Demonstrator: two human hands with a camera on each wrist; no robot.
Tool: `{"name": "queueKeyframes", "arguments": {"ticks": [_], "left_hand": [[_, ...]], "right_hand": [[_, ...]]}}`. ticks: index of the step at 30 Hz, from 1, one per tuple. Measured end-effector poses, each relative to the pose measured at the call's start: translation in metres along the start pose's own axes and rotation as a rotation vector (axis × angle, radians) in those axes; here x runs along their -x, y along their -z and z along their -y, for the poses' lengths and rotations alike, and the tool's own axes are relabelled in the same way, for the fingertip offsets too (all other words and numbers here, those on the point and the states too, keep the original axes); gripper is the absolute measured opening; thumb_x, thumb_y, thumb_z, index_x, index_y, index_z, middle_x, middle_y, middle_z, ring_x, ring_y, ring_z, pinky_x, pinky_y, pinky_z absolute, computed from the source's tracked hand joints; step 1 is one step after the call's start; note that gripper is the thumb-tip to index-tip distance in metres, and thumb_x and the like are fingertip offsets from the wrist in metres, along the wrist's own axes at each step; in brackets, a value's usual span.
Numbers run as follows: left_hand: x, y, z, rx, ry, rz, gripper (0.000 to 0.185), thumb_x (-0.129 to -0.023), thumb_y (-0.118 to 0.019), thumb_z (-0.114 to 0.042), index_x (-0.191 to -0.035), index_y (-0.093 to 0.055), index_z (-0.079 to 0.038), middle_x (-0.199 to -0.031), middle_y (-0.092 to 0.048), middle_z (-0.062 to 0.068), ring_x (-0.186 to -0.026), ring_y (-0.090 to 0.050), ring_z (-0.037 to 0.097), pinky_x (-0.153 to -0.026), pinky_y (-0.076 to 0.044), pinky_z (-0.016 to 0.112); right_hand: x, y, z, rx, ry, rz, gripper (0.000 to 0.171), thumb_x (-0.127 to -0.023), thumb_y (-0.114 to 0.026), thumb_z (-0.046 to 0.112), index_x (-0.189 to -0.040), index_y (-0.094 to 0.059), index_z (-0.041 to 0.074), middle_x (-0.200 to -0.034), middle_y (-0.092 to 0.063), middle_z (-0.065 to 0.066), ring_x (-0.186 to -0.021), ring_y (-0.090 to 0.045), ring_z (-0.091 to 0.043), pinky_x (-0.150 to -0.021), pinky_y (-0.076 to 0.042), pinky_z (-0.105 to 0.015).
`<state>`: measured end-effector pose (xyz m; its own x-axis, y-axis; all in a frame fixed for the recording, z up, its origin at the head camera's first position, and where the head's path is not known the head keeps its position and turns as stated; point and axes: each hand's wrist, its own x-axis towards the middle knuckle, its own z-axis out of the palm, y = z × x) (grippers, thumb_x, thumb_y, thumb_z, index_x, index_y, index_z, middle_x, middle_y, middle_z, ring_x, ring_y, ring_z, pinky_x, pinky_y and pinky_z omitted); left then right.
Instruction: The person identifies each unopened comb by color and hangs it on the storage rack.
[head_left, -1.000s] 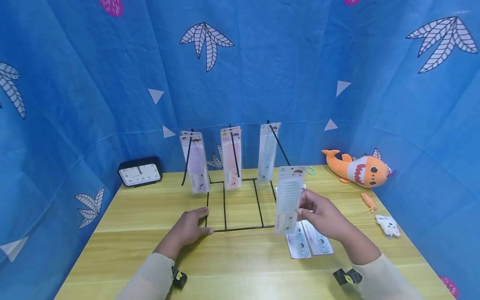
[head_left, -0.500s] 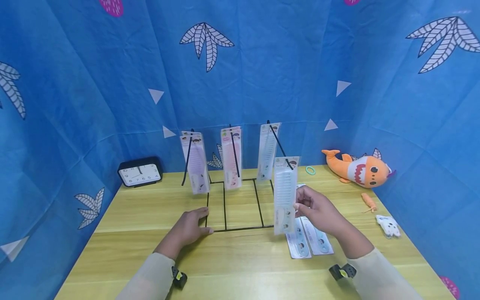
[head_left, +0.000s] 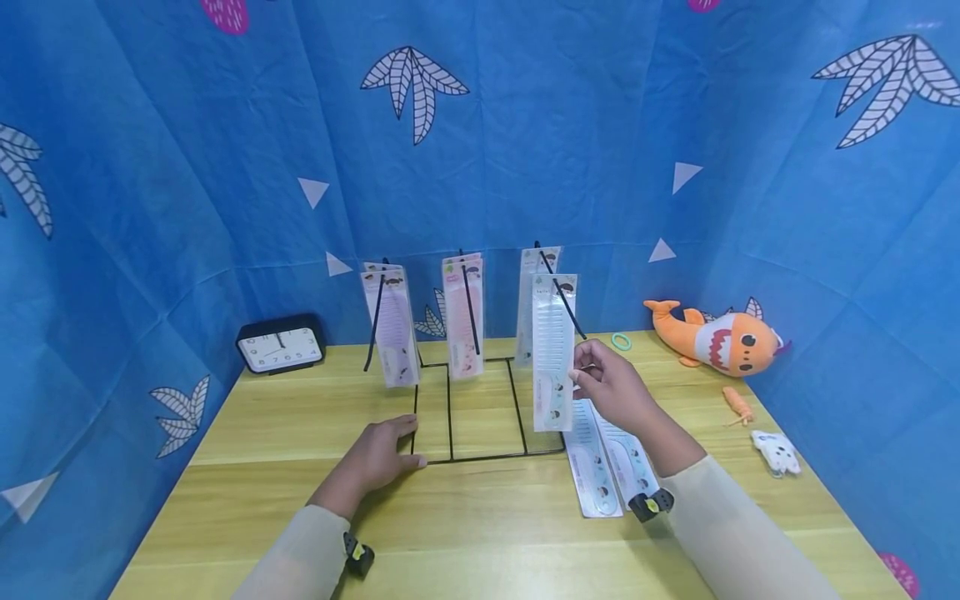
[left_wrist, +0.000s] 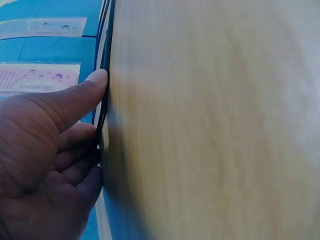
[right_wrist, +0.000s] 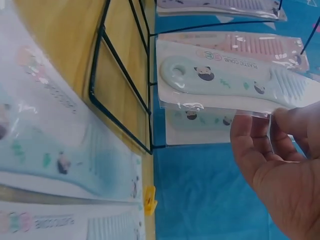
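Observation:
My right hand (head_left: pixel 611 385) pinches the edge of a pale blue packaged comb (head_left: pixel 552 354), which hangs upright with a black hook passing through the top of its card. Behind it on the same hook is another blue comb pack (head_left: pixel 525 292), partly covered. The black wire rack (head_left: pixel 487 457) also carries purple comb packs (head_left: pixel 390 329) on its left hook and pink comb packs (head_left: pixel 462 321) on its middle hook. At the base's front left corner rests my left hand (head_left: pixel 375 454); in the left wrist view its thumb (left_wrist: pixel 95 82) presses against the wire.
Blue comb packs (head_left: pixel 592 467) lie on the wooden table (head_left: pixel 480 533) beside the rack, below my right forearm. A clock (head_left: pixel 279 344) stands at back left. On the right are an orange plush shark (head_left: pixel 720 340), a small orange toy (head_left: pixel 738 404), a white toy (head_left: pixel 777 452) and a green ring (head_left: pixel 621 341).
My right hand has moved the blue comb pack up, left and toward the back, so the hook now goes through its card and the pack has slid along it. My left hand stays put.

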<state>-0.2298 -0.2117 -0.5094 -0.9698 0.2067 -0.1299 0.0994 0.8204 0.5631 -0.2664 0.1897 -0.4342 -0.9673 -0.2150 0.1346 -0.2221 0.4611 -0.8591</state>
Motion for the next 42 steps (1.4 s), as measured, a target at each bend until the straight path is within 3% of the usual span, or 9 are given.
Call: {"name": "queueKeyframes", "arguments": {"ticks": [6, 23, 30, 42], "left_hand": [[0.000, 0.000, 0.000, 0.005, 0.001, -0.001, 0.071, -0.095, -0.087, -0.025, -0.155, -0.058, -0.001, -0.168, -0.051, 0.010, -0.159, -0.043, 0.040, -0.132, -0.038, 0.058], [0.001, 0.000, -0.001, 0.007, 0.004, -0.004, 0.070, -0.096, -0.086, -0.026, -0.156, -0.058, -0.002, -0.169, -0.051, 0.008, -0.160, -0.041, 0.039, -0.133, -0.037, 0.058], [0.001, 0.000, 0.000, 0.011, 0.001, -0.004, 0.070, -0.096, -0.087, -0.026, -0.155, -0.059, -0.002, -0.169, -0.051, 0.009, -0.160, -0.042, 0.040, -0.132, -0.037, 0.058], [0.000, -0.001, 0.001, 0.018, 0.007, -0.002, 0.070, -0.096, -0.087, -0.026, -0.155, -0.059, -0.003, -0.169, -0.051, 0.009, -0.160, -0.041, 0.040, -0.133, -0.036, 0.058]], "right_hand": [[-0.023, -0.004, 0.001, -0.017, -0.005, -0.014, 0.009, -0.113, -0.058, 0.011, -0.120, -0.053, 0.007, -0.118, -0.065, -0.017, -0.106, -0.075, -0.030, -0.089, -0.070, -0.049], [-0.065, -0.012, -0.004, -0.131, -0.083, -0.025, 0.015, -0.115, -0.053, 0.014, -0.127, -0.052, 0.005, -0.126, -0.059, -0.020, -0.122, -0.066, -0.035, -0.106, -0.064, -0.055], [-0.073, -0.014, -0.010, -0.156, -0.069, -0.054, 0.014, -0.115, -0.053, 0.014, -0.122, -0.055, 0.002, -0.120, -0.059, -0.017, -0.120, -0.061, -0.038, -0.111, -0.059, -0.061], [-0.077, -0.013, -0.015, -0.107, -0.066, -0.051, 0.013, -0.115, -0.053, 0.017, -0.122, -0.056, 0.006, -0.121, -0.061, -0.017, -0.119, -0.062, -0.034, -0.106, -0.063, -0.055]]}}
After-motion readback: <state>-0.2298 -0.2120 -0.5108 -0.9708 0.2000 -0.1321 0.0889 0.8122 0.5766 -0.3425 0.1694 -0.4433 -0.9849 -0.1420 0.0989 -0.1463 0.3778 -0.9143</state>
